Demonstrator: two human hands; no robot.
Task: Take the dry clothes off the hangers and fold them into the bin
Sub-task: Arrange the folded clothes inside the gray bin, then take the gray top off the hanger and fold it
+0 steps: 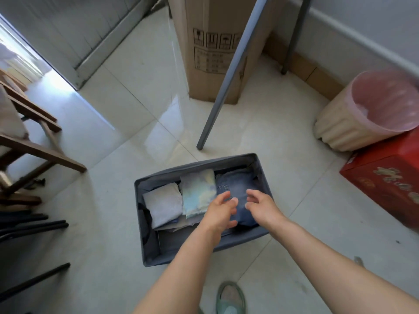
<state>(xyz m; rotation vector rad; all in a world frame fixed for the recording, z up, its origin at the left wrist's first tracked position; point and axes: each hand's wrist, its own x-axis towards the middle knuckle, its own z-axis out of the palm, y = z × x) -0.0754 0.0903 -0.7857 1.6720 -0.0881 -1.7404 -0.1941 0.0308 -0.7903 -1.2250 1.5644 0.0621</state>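
LAUNDRY DAY: A grey fabric bin [192, 167] sits on the tiled floor [113, 223] directly below the person. Its long axis runs left to right across the view, with the right end angled slightly farther away.

Three folded garments lie side by side on top inside it, each with its longer side running from the near wall towards the far wall. A pale grey piece [163, 206] is at the left, a pastel tie-dye piece [198, 191] in the middle, and a blue denim piece [238, 182] at the right with a stitched pocket facing up. More folded layers show beneath the grey piece.

Both hands are over the bin. The left hand [221, 211] is above the line where tie-dye meets denim, and the right hand [260, 205] is above the denim. The fingers of each are loosely curled and grip nothing; whether they touch the cloth cannot be told.

Around the bin stand one tall cardboard box [210, 53], two grey metal legs [229, 75], one beige wastebasket [340, 123] with a pink liner, just beside one red box [390, 175], and a wooden chair [34, 143] at the left. One green shoe [230, 298] shows at the bottom edge.
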